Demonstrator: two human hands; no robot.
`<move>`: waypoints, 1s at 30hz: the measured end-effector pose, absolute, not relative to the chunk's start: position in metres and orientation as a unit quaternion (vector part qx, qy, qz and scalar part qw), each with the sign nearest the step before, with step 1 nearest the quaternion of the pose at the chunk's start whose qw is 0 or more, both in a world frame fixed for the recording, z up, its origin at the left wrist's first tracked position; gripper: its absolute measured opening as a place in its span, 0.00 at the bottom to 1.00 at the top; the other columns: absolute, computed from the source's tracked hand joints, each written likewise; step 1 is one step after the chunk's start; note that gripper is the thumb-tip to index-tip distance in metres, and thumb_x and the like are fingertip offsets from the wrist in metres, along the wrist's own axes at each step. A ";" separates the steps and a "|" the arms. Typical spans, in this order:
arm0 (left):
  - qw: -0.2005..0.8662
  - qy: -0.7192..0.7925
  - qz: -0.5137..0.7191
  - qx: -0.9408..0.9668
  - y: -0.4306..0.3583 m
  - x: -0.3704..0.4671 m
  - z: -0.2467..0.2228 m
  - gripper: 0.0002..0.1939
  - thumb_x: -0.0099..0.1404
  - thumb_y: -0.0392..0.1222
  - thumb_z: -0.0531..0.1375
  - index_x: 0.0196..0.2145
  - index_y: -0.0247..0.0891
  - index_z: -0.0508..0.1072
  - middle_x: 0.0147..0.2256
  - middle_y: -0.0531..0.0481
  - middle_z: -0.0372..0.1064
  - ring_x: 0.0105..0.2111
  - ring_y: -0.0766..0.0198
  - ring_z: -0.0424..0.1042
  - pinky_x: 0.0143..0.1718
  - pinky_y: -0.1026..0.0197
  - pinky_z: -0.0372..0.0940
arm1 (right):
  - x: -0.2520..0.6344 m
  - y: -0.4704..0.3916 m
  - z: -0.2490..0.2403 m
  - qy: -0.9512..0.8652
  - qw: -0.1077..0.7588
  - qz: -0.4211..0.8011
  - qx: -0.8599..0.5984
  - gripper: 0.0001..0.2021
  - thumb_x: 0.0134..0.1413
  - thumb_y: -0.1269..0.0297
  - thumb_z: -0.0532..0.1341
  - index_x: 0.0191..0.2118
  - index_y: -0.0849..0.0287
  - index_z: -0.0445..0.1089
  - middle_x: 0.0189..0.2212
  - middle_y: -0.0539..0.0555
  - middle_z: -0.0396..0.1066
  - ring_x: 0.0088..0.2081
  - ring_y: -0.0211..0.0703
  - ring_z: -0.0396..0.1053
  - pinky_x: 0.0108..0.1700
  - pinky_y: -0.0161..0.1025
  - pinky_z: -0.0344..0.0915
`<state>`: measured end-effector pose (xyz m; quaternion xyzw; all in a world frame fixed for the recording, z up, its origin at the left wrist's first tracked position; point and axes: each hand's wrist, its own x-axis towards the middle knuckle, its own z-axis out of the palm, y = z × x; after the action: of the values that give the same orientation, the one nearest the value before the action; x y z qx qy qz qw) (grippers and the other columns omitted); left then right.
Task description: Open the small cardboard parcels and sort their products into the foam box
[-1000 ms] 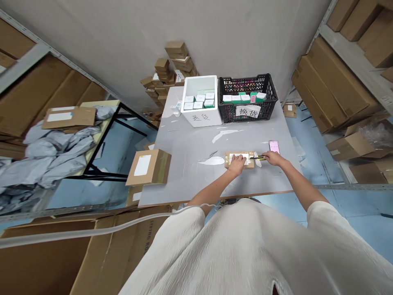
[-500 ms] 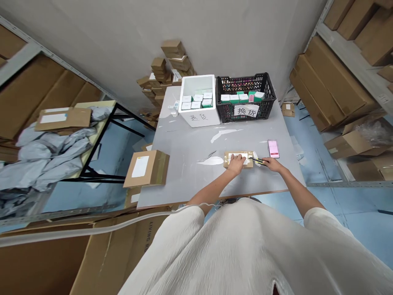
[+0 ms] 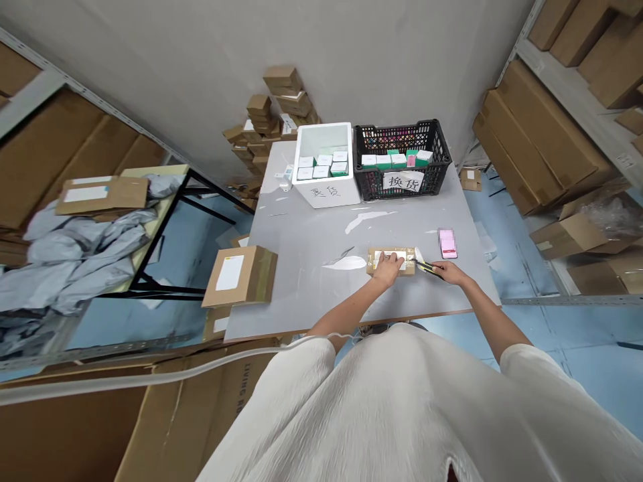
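A small brown taped box (image 3: 408, 254) with a white label lies near the front of the grey table (image 3: 301, 268). My left hand (image 3: 388, 268) presses on its top, fingers spread over the label. To the right, my right hand (image 3: 449, 272) is closed around a black and yellow utility knife (image 3: 426, 267), whose tip reaches the box's right end. A phone with a pink screen (image 3: 447, 243) lies just beyond my right hand.
At the table's back stand a white foam box (image 3: 329, 195) and a black crate (image 3: 359, 177), both holding small white-and-green boxes. A larger carton (image 3: 244, 274) sits at the left edge. Stocked shelves flank both sides.
My right hand has shifted slightly right and towards me, with the knife now angled more steeply at the box's right end. My left hand stays on the box.
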<state>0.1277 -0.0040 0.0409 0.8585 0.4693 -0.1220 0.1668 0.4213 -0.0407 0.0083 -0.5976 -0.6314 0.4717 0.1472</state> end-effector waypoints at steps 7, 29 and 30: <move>0.178 0.469 -0.108 0.858 -0.003 0.126 0.036 0.32 0.70 0.35 0.65 0.68 0.44 0.63 0.63 0.38 0.65 0.60 0.47 0.72 0.74 0.41 0.50 | 0.404 -0.041 0.016 -0.600 0.162 0.473 -0.625 0.17 0.65 0.49 0.57 0.44 0.55 0.78 0.33 0.52 0.78 0.35 0.47 0.74 0.36 0.39 0.70; 0.171 0.515 -0.061 0.838 0.021 0.135 0.038 0.25 0.74 0.32 0.57 0.66 0.44 0.65 0.64 0.38 0.67 0.66 0.47 0.63 0.65 0.45 0.56 | 0.414 -0.063 0.032 -0.752 0.106 0.285 -0.585 0.20 0.68 0.61 0.62 0.62 0.51 0.77 0.52 0.60 0.79 0.56 0.57 0.73 0.60 0.51 0.69; 0.167 0.512 -0.057 0.841 0.019 0.135 0.037 0.26 0.73 0.31 0.57 0.66 0.44 0.65 0.65 0.38 0.67 0.67 0.47 0.62 0.65 0.45 0.56 | 0.414 -0.063 0.031 -0.751 0.107 0.290 -0.584 0.20 0.68 0.61 0.62 0.62 0.51 0.77 0.52 0.60 0.79 0.56 0.57 0.73 0.59 0.51 0.69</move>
<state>0.1352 0.0195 0.0368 0.8408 0.5120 -0.0572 0.1666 0.4144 -0.0629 0.0311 -0.5841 -0.7507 0.2897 0.1070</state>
